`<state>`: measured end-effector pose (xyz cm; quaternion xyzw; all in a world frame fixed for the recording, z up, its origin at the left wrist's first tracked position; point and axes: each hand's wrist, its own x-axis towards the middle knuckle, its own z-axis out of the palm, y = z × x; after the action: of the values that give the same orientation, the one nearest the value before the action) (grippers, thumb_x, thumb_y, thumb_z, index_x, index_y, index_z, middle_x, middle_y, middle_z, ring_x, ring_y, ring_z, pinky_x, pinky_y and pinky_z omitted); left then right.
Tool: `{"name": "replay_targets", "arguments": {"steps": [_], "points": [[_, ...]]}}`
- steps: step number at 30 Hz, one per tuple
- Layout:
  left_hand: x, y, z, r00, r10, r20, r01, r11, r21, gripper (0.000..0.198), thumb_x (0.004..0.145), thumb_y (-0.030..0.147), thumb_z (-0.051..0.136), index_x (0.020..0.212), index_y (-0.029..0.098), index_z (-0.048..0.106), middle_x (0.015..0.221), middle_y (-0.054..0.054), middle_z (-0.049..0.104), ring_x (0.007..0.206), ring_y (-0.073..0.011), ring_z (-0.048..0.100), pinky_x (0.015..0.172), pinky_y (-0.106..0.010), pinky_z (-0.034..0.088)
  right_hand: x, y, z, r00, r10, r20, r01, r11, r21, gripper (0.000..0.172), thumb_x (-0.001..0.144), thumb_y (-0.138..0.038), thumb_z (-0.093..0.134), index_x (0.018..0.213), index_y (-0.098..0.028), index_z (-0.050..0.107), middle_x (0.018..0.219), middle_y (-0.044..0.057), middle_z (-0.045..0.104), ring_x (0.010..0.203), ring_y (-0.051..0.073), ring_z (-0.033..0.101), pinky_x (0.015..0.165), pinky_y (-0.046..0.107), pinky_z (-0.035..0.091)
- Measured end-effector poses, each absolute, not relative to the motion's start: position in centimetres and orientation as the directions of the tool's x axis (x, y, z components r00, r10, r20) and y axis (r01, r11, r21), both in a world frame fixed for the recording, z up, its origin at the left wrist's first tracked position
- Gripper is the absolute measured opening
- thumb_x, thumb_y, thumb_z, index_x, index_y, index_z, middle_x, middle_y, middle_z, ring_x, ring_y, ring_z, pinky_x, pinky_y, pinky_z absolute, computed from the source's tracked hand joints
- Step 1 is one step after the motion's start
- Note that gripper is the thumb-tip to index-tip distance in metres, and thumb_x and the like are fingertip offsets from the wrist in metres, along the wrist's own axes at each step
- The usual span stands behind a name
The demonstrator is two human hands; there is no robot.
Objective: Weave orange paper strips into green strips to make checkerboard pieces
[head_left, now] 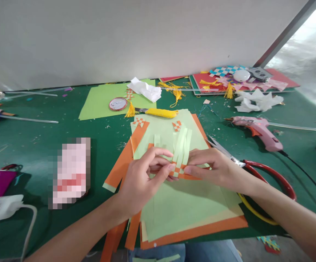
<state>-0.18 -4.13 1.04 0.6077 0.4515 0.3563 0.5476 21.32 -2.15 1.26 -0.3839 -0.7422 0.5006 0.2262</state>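
The small checkered weave of flat orange and pale green paper strips (pixel 177 170) is up between the person's two hands, over the middle of a stack of pale green paper sheets (pixel 187 214) that reaches the near edge of the dark green tabletop (pixel 103 145). From where I stand, the left hand (pixel 144 176) has thumb and fingertips pinched on the left edge of the weave, while the right hand (pixel 215 165) grips its right side, thumb in front, where a long orange paper strip (pixel 193 176) runs out. Neither hand is free. A fan of loose pale green paper strip ends (pixel 183 145) rises from the weave towards the far edge of the stack.

I'd call this the interlacing step: only a short band of checks shows, so the piece looks barely begun. The next move, to my mind, calls for the left fingers to pin the finished checks while the right lifts alternate green ends and lays orange across, snug and square; a slack pinch could let the rows slip.

Near the stack's far edge sit two little orange-and-white checkered paper pieces (pixel 177 126), with a yellow-handled craft knife (pixel 162 113) just beyond. By the stack's right edge, partly under the right forearm, lie red-and-yellow-handled scissors (pixel 241 163).
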Motion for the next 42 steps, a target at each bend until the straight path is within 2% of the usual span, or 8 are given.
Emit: {"name": "replay_targets", "arguments": {"steps": [8,13,19,23,29,38,42], "points": [[-0.32,-4.15,1.17,0.377,0.925,-0.052,0.221,-0.036,0.975,0.014,0.091,0.027,0.058,0.105,0.024,0.056,0.078,0.004,0.073,0.067,-0.0126,0.072,0.064,-0.019,0.057,21.28,-2.32,1.14,-0.587,0.807,-0.063,0.354,0.185,-0.917,0.037,0.088,-0.046,0.059,0.069,-0.017,0.070,0.073,0.004,0.064,0.068,0.014,0.054,0.060,0.026,0.040],[-0.58,-4.10,1.23,0.365,0.929,-0.062,0.230,-0.025,0.973,0.021,0.098,0.034,0.044,0.113,0.027,0.056,0.081,0.003,0.072,0.072,-0.0124,0.071,0.069,-0.022,0.057,21.24,-2.27,1.42,-0.543,0.834,-0.098,0.376,0.137,-0.916,0.034,0.089,-0.041,0.060,0.068,-0.016,0.068,0.064,0.000,0.057,0.062,0.011,0.048,0.056,0.025,0.036],[-0.23,-3.96,1.26,0.378,0.919,-0.116,0.187,0.047,0.981,0.021,0.089,0.030,0.062,0.108,0.024,0.057,0.082,0.003,0.074,0.069,-0.0127,0.073,0.068,-0.020,0.058,21.26,-2.29,1.28,-0.543,0.835,-0.094,0.380,0.145,-0.913,0.036,0.088,-0.043,0.060,0.065,-0.016,0.066,0.061,-0.001,0.055,0.059,0.010,0.046,0.053,0.024,0.035],[-0.08,-3.81,1.19,0.389,0.914,-0.116,0.170,0.053,0.984,0.019,0.088,0.028,0.063,0.106,0.023,0.058,0.079,0.004,0.074,0.069,-0.0123,0.073,0.067,-0.018,0.058,21.49,-2.06,1.27,-0.565,0.807,-0.173,0.392,0.078,-0.917,0.032,0.085,-0.045,0.063,0.072,-0.017,0.068,0.068,0.000,0.061,0.065,0.011,0.049,0.059,0.024,0.038],[-0.17,-3.93,1.07,0.415,0.900,-0.134,0.149,0.078,0.986,0.020,0.089,0.027,0.064,0.107,0.025,0.058,0.081,0.005,0.074,0.070,-0.0110,0.074,0.068,-0.015,0.057,21.65,-1.71,1.07,-0.486,0.837,-0.251,0.316,-0.100,-0.944,0.031,0.081,-0.040,0.068,0.064,-0.015,0.061,0.059,-0.004,0.049,0.059,0.008,0.041,0.054,0.022,0.032],[-0.12,-3.95,0.87,0.431,0.893,-0.129,0.168,0.061,0.984,0.020,0.089,0.027,0.063,0.108,0.025,0.058,0.081,0.005,0.074,0.070,-0.0106,0.074,0.066,-0.013,0.056,21.34,-1.88,0.75,-0.420,0.882,-0.216,0.331,-0.072,-0.941,0.031,0.078,-0.037,0.071,0.059,-0.016,0.059,0.053,-0.006,0.042,0.053,0.007,0.034,0.047,0.022,0.025],[-0.10,-3.93,0.81,0.435,0.892,-0.122,0.162,0.055,0.985,0.020,0.089,0.027,0.063,0.108,0.025,0.057,0.081,0.005,0.074,0.070,-0.0111,0.074,0.066,-0.014,0.057,21.42,-1.92,0.80,-0.415,0.883,-0.220,0.341,-0.074,-0.937,0.032,0.078,-0.038,0.071,0.058,-0.017,0.058,0.053,-0.006,0.042,0.052,0.007,0.034,0.048,0.023,0.027]]}}
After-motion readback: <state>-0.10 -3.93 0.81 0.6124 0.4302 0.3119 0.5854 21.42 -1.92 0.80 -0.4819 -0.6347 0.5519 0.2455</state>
